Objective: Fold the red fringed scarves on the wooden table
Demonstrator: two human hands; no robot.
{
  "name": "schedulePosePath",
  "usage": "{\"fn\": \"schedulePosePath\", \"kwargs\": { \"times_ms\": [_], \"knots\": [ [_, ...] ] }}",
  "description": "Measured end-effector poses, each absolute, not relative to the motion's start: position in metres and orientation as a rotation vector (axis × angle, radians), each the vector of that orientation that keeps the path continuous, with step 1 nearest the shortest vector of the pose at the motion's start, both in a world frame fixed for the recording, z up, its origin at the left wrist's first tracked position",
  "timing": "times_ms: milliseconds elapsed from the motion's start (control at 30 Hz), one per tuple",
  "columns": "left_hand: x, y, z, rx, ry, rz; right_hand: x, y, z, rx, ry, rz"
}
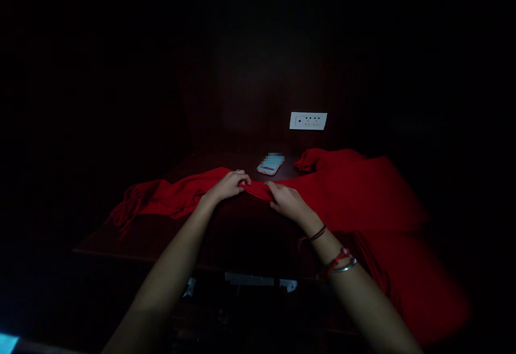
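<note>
A long red fringed scarf (342,187) lies across a dark table, its tasselled end at the left and its wide part spread at the right, hanging over the front edge. Near the middle, my left hand (231,184) grips a gathered stretch of the cloth, fingers curled over it. My right hand (287,199) pinches the same stretch a short way to the right, thumb and fingers closed. Between the two hands the fabric runs as a narrow folded band. What lies under the fingers is partly hidden.
Just behind the cloth a phone (271,164) rests on the dark table (242,235). A white power socket (308,121) is set in the wall beyond. Pale objects show dimly below the table's front edge. The surroundings are very dark.
</note>
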State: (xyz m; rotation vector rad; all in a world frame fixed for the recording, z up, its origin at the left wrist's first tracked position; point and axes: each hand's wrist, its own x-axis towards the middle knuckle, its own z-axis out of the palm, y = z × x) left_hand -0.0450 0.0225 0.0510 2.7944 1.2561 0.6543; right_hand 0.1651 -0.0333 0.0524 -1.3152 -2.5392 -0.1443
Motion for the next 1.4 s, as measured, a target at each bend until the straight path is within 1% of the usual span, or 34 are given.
{"fn": "schedulePosePath", "kwargs": {
  "times_ms": [133,333,433,600,800,900,1000,1167,1267,1400],
  "knots": [
    [-0.042,0.017,0.053,2.806,1.25,0.592,0.167,-0.032,0.058,-1.448,-2.607,-0.224],
    [-0.022,0.004,0.054,2.858,1.046,0.625,0.171,-0.028,0.058,-1.418,-2.584,-0.203],
    [-0.023,0.006,0.054,2.868,1.091,0.668,0.176,-0.024,0.056,-1.461,-2.554,-0.155],
    [-0.032,0.009,0.059,2.865,1.152,0.74,0.192,-0.034,0.056,-1.55,-2.595,0.021],
    [-0.025,-0.004,0.07,2.888,1.078,0.749,0.216,-0.077,0.056,-1.857,-2.365,-0.244],
    [-0.024,-0.007,0.073,2.927,1.063,0.781,0.226,-0.094,0.05,-1.945,-2.284,-0.307],
    [-0.026,-0.007,0.073,2.957,1.082,0.9,0.23,-0.106,0.039,-1.904,-2.245,-0.356],
    [-0.026,-0.003,0.069,2.955,1.124,1.056,0.229,-0.108,0.028,-1.793,-2.175,-0.542],
    [-0.027,0.001,0.066,2.971,1.145,1.019,0.233,-0.103,0.03,-1.777,-2.146,-0.553],
    [-0.027,0.003,0.063,2.978,1.189,0.903,0.245,-0.093,0.039,-1.692,-2.079,-0.407]
  ]
}}
